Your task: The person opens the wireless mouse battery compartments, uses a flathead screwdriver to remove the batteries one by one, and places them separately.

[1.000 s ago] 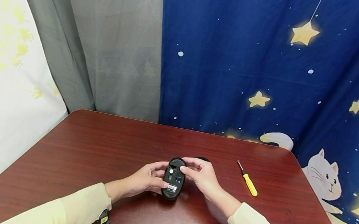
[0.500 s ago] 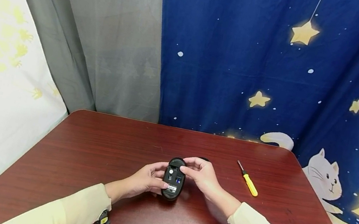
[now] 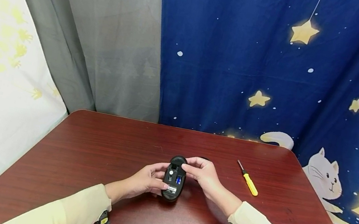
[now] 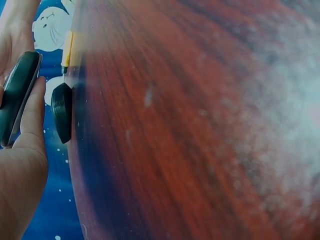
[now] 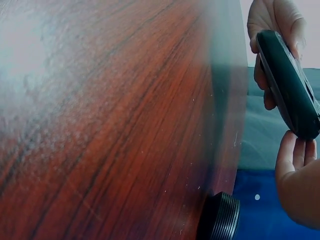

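A black computer mouse (image 3: 171,196) is held up off the table with its underside facing the head camera. A white label, a small switch and a slot showing something blue are visible on that underside. My left hand (image 3: 145,178) grips its left side, thumb on the label and fingers behind. At the upper right edge my right hand (image 3: 204,176) pinches the mouse, thumb on the underside and fingertips at the far end. In the right wrist view, the mouse (image 5: 287,82) appears side-on between both hands.
Behind the right hand lies a black piece with a ribbed side (image 4: 62,112), mostly hidden in the head view. A screwdriver with a yellow handle (image 3: 251,186) lies to the right on the reddish-brown table (image 3: 107,135). Curtains hang beyond the far edge.
The mouse has tipped slightly, and the blue in its slot shows more clearly. My right thumb has shifted a little up and right; my left hand keeps its hold.
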